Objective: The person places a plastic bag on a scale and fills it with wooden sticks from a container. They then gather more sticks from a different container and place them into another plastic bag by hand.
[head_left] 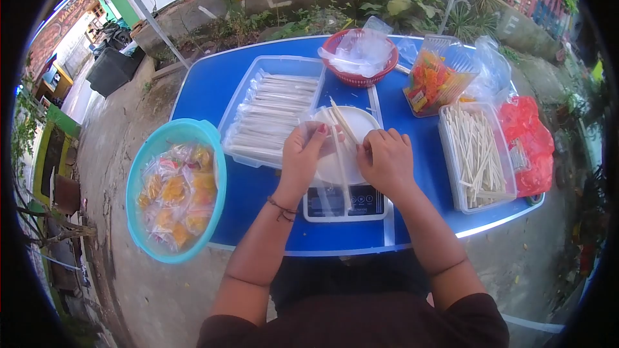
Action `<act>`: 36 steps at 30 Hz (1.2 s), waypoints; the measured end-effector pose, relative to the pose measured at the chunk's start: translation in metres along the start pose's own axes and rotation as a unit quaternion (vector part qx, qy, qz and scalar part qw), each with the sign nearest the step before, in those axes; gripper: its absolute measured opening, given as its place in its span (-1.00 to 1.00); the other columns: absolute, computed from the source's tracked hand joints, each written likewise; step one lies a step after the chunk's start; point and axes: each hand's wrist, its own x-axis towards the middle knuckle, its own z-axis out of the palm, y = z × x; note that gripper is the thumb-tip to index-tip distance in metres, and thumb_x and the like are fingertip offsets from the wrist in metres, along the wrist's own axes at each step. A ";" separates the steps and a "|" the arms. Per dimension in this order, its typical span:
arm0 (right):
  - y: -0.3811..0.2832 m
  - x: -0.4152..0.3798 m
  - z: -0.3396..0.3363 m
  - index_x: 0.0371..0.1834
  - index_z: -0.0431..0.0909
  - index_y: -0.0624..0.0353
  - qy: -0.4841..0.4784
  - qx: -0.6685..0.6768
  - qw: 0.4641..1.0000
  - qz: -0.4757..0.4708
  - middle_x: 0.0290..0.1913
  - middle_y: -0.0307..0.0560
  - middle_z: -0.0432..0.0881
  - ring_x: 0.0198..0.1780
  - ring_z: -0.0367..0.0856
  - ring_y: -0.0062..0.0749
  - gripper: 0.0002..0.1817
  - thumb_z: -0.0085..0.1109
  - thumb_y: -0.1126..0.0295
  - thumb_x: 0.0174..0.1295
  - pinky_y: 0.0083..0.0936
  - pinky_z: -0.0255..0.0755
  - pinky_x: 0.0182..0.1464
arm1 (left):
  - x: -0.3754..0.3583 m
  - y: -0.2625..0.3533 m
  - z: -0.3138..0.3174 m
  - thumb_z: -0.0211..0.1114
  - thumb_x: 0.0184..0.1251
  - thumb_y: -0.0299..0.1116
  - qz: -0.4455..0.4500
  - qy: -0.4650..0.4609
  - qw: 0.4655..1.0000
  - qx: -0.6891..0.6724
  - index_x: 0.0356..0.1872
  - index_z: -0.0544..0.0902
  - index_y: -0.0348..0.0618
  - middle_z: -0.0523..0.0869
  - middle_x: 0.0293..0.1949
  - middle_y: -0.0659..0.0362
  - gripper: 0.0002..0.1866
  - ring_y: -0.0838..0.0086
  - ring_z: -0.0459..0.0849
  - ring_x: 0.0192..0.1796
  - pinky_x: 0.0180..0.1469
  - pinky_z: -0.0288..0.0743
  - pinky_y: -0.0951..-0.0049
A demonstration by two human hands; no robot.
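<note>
Over a white kitchen scale [366, 214], both hands are close together. My left hand [304, 153] is closed on a narrow clear plastic sleeve [332, 194], which hangs down across the scale's display. Pale sticks [343, 122] slant above the round plate, their lower ends at my right hand [389, 160], whose fingers are curled round them. A further pale stick shows within or behind the sleeve; I cannot tell which. Left of the scale, a clear tray [227, 116] holds several wrapped bundles of sticks. To the right, a clear box [509, 183] holds many loose sticks.
A turquoise basin [132, 209] with bagged orange snacks stands at the left. Behind the scale is a red basket [364, 80] of plastic bags. A clear container [425, 111] of colourful packets and a red plastic bag [530, 148] lie right, on the blue table [248, 209].
</note>
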 end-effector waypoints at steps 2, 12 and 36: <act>-0.008 0.002 -0.007 -0.48 0.52 0.11 0.010 -0.015 1.000 0.002 -0.42 -0.14 0.59 -0.27 0.52 -0.24 -0.82 0.25 0.28 0.12 -0.27 0.23 -0.18 | 0.000 0.001 0.000 0.09 0.54 -0.35 -0.008 0.000 1.000 -0.015 -0.07 0.54 -0.27 0.70 0.00 -0.10 -0.82 0.29 0.74 0.00 0.09 0.63 0.33; -0.004 -0.002 0.004 -0.50 0.53 0.07 0.029 0.013 0.999 0.027 -0.44 -0.19 0.62 -0.31 0.55 -0.28 -0.84 0.28 0.30 0.11 -0.28 0.22 -0.20 | 0.001 -0.003 -0.002 0.08 0.55 -0.33 -0.006 0.002 1.000 -0.026 -0.06 0.52 -0.25 0.67 0.07 -0.12 -0.81 0.23 0.71 0.08 0.14 0.61 0.30; -0.008 0.004 -0.006 -0.37 0.70 0.22 0.036 0.247 0.966 0.068 -0.42 -0.08 0.66 -0.41 0.58 -0.26 -0.92 0.35 0.45 0.12 -0.36 0.38 -0.31 | -0.002 -0.005 -0.007 0.19 0.49 -0.35 -0.008 -0.122 0.990 0.077 -0.05 0.57 -0.24 0.71 0.05 0.04 -0.82 0.45 0.68 0.08 0.17 0.56 0.40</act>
